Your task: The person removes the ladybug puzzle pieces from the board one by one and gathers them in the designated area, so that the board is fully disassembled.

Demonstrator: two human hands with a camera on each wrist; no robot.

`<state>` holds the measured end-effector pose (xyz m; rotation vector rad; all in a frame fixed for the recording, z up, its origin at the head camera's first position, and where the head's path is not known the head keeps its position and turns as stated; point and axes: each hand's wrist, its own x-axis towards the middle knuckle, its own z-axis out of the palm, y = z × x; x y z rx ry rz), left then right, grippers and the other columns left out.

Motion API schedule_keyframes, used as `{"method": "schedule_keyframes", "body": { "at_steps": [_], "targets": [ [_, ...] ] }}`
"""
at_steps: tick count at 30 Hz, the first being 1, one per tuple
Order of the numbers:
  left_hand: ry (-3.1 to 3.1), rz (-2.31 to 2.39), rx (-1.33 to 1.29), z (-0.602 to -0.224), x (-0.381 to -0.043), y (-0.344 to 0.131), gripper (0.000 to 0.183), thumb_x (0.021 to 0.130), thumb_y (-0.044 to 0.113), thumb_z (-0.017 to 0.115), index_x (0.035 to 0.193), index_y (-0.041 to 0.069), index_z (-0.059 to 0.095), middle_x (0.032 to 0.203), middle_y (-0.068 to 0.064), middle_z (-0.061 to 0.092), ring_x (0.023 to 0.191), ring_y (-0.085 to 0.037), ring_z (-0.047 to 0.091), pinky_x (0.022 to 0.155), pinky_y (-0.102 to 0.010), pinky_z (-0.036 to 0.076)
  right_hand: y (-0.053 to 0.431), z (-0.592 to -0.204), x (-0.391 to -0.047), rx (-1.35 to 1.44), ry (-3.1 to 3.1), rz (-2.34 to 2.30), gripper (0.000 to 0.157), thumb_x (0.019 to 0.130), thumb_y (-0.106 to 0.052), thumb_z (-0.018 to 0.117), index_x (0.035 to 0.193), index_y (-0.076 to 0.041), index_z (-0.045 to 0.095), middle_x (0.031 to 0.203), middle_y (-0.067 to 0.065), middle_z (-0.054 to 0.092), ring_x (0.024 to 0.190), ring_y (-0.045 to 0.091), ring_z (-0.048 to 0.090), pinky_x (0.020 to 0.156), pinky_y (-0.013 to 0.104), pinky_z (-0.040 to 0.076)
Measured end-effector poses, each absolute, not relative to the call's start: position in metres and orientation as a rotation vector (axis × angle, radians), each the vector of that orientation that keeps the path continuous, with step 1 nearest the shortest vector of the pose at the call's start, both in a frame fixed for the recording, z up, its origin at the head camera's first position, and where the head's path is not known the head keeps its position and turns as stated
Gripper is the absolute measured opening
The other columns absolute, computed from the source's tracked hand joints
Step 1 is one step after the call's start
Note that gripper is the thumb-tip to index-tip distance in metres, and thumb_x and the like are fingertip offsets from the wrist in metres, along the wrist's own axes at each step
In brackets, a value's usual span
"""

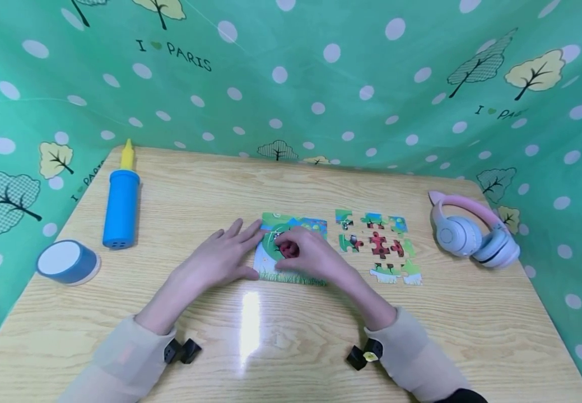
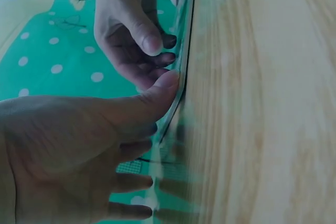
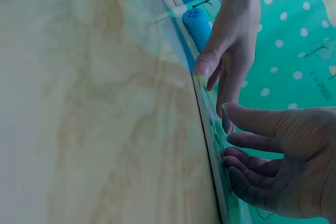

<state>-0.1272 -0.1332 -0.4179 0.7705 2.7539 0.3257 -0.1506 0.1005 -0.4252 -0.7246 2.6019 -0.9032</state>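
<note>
A picture puzzle board (image 1: 291, 278) with green grass along its bottom lies flat on the table. My left hand (image 1: 222, 254) rests at the board's left edge with its fingers spread. In the left wrist view the thumb of that left hand (image 2: 79, 150) lies along the board's rim. Over the board is my right hand (image 1: 311, 254), whose thumb and forefinger curl about a red puzzle piece (image 1: 288, 249) at the board's surface. The right wrist view shows the right hand (image 3: 294, 156) with bent fingers beside the board; the piece cannot be made out there.
Several loose puzzle pieces (image 1: 378, 244) lie right of the board. Pink and lilac headphones (image 1: 459, 234) sit further right. A blue hand pump (image 1: 121, 210) with a yellow nozzle and a blue and white cylinder (image 1: 66, 262) stand left on the wooden table (image 1: 291, 347).
</note>
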Motion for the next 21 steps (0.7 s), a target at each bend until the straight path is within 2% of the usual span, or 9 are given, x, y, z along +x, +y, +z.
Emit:
{"method": "schedule_keyframes", "body": {
  "at_steps": [8, 15, 21],
  "targets": [
    [2.709, 0.292, 0.735, -0.421, -0.128, -0.134, 0.089, 0.094, 0.054, 0.067, 0.163, 0.011, 0.030, 0.173, -0.010, 0.021, 0.158, -0.047, 0.018, 0.121, -0.070, 0.028, 0.096, -0.428, -0.143, -0.720, 2.661, -0.812, 0.048, 0.081, -0.028, 0.089, 0.123, -0.013, 0.073, 0.105, 0.001, 0.066, 0.090, 0.013, 0.060, 0.079, 0.026, 0.053],
    [2.707, 0.283, 0.729, -0.421, -0.128, -0.134, 0.088, 0.095, 0.053, 0.067, 0.163, 0.012, 0.029, 0.172, -0.011, 0.022, 0.158, -0.046, 0.018, 0.122, -0.069, 0.028, 0.093, -0.431, -0.140, -0.691, 2.705, -0.787, 0.059, 0.079, -0.030, 0.091, 0.131, -0.013, 0.070, 0.108, 0.000, 0.064, 0.090, 0.012, 0.056, 0.078, 0.027, 0.052],
    [2.710, 0.280, 0.734, -0.420, -0.127, -0.134, 0.087, 0.095, 0.053, 0.066, 0.163, 0.011, 0.030, 0.172, -0.011, 0.023, 0.158, -0.046, 0.019, 0.121, -0.069, 0.029, 0.090, -0.433, -0.138, -0.684, 2.696, -0.813, 0.053, 0.078, -0.028, 0.091, 0.126, -0.013, 0.072, 0.107, 0.000, 0.063, 0.091, 0.012, 0.056, 0.079, 0.026, 0.051]
  ]
}}
